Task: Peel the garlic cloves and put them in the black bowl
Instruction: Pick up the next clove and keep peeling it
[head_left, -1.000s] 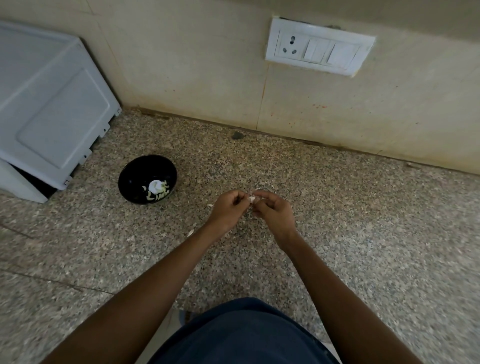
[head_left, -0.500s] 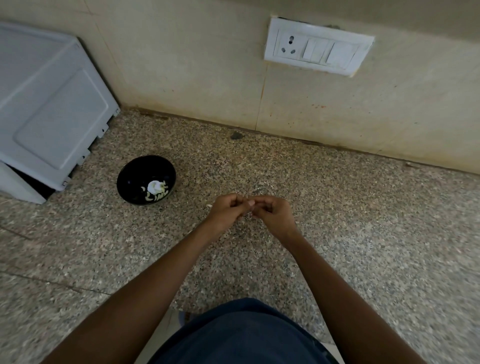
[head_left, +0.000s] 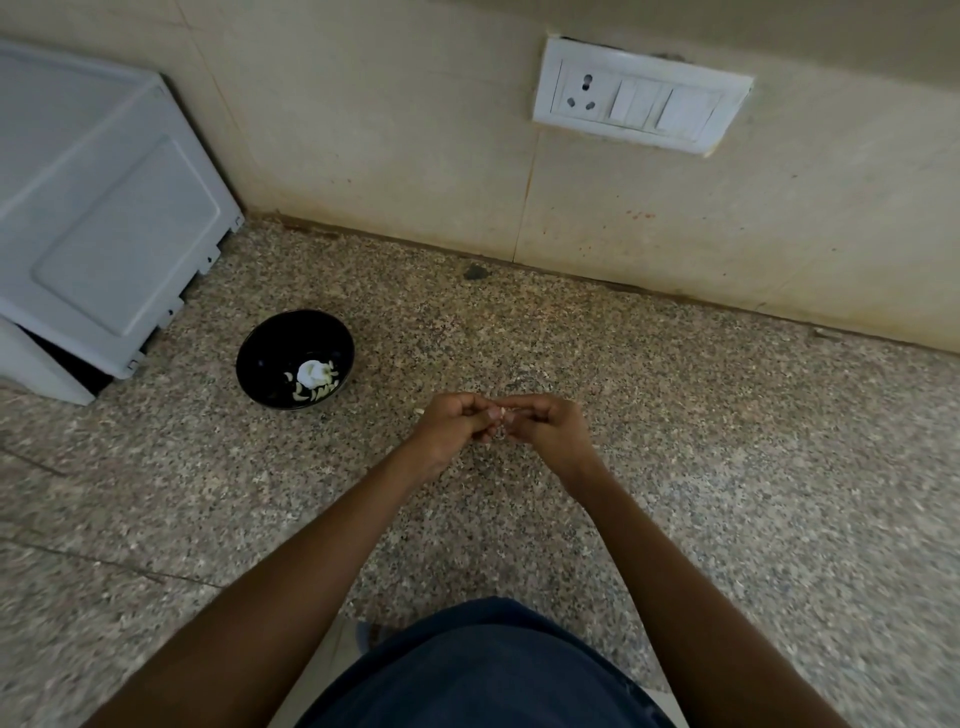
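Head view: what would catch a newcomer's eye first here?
The left hand and right hand meet at centre over the speckled counter, pinching a small garlic clove between their fingertips. To their left sits the black bowl holding pale peeled pieces. A white switch plate stands out on the wall above.

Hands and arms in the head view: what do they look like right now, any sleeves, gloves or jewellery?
Both forearms are bare up to the frame edge, with no sleeves in view. The left hand and right hand wear no gloves; no watch or bracelet shows. Any ring is too small to tell.
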